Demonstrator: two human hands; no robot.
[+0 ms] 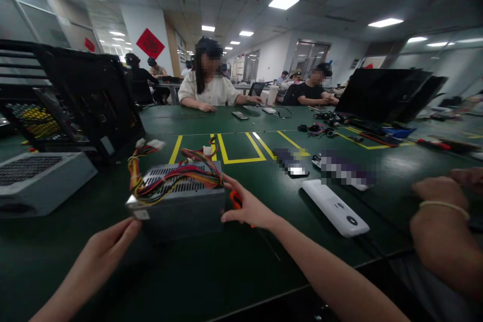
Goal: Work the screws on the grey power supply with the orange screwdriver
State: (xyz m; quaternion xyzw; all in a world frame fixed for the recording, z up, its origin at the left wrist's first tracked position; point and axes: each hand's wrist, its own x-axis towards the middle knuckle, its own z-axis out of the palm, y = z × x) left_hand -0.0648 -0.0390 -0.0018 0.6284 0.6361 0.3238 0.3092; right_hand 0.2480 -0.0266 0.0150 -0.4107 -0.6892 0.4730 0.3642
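From my remote feed I see matt metal on the grey box-shaped power supply [181,214], smooth plastic on its multicoloured wires [169,184], glossy white oblong plastic device [334,207], smooth, faintly shiny dark-green tabletop [169,282].

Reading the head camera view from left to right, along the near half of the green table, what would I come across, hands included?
Grey vented box, left hand, grey box topped with coloured wires, right hand, white device, another person's arm.

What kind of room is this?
Probably a computer workshop: there's a power supply with coloured wires, an open computer case and a green worktable marked with yellow tape.
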